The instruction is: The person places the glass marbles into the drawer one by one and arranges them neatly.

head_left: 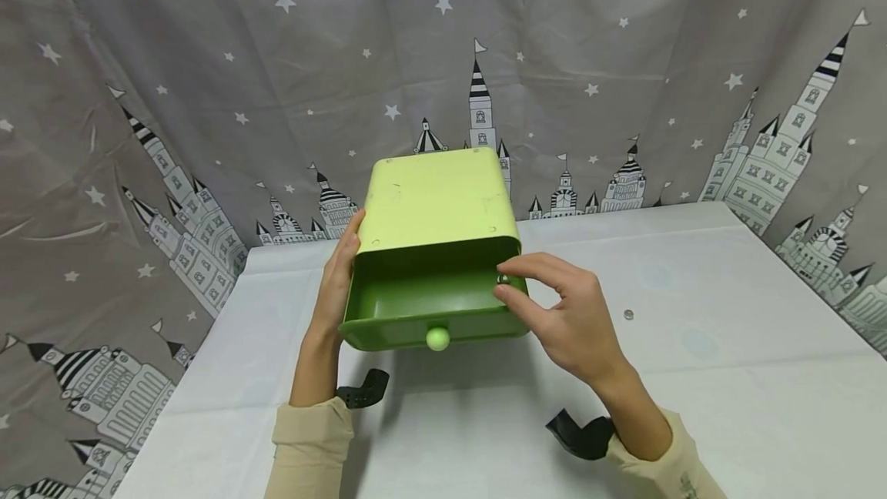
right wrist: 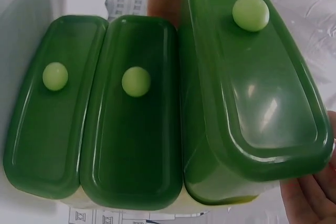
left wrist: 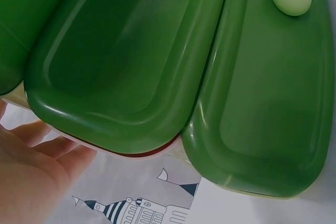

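Observation:
A small drawer cabinet [head_left: 443, 199] with a pale yellow-green top stands on the table. Its top drawer [head_left: 423, 299] is pulled out, and the part of its inside that shows holds nothing. My left hand [head_left: 336, 283] rests along the cabinet's left side with fingers extended. Over the right end of the open drawer, my right hand [head_left: 571, 314] pinches a tiny shiny dark-metal piece [head_left: 503, 279] between thumb and fingertips; its exact kind is too small to tell. The middle drawer [right wrist: 128, 140] and bottom drawer [right wrist: 47, 135] are closed, each with a round light-green knob.
A small silvery round piece [head_left: 628, 314] lies on the white tabletop [head_left: 728, 383], right of the right hand. Behind the table hangs a grey curtain [head_left: 333, 45] printed with castles and stars. Black straps [head_left: 582, 436] stick out near both wrists.

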The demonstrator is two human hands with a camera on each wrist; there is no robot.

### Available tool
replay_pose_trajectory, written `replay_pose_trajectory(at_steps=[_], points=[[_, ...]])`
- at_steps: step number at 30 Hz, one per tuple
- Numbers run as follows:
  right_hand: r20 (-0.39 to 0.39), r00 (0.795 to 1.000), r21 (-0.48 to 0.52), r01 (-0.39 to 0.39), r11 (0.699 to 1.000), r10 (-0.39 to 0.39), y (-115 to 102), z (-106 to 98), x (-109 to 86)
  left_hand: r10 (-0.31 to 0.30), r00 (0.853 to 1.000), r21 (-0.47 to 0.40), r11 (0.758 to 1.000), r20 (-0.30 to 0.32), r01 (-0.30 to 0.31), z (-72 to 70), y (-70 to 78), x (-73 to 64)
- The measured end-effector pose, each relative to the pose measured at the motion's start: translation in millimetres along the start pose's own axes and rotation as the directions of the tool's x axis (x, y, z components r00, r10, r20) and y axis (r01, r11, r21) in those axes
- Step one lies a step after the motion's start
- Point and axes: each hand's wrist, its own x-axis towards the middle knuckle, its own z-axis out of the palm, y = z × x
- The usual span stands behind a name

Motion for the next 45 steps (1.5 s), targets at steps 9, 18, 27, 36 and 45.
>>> replay_pose_trajectory(at_steps=[9,18,27,36,45], points=[[0.000,1.000,-0.018,-0.005,1.000,0.005,2.7,-0.6,0.1,-0.012,1.000,-0.023,1.000,0.003,0.012,1.0,2.0,-1.0],[0.008,1.000,-0.037,-0.010,0.999,0.011,3.2,2.4,-0.2,-0.009,1.000,-0.017,1.000,0.003,0.009,1.3,1.4,-0.2],[0.002,1.000,-0.046,0.012,0.999,-0.012,3.8,1.5,-0.3,-0.002,1.000,0.001,1.000,-0.004,0.002,0.0,-0.6,0.0],[-0.015,1.000,-0.040,0.026,0.999,-0.027,5.4,-2.6,0.2,0.002,1.000,-0.001,1.000,-0.003,-0.002,0.6,-0.3,-0.4],[-0.042,0.999,-0.037,-0.036,0.999,0.034,13.2,-6.0,-0.4,0.006,1.000,0.007,1.000,-0.002,-0.006,1.6,1.3,-1.3]])
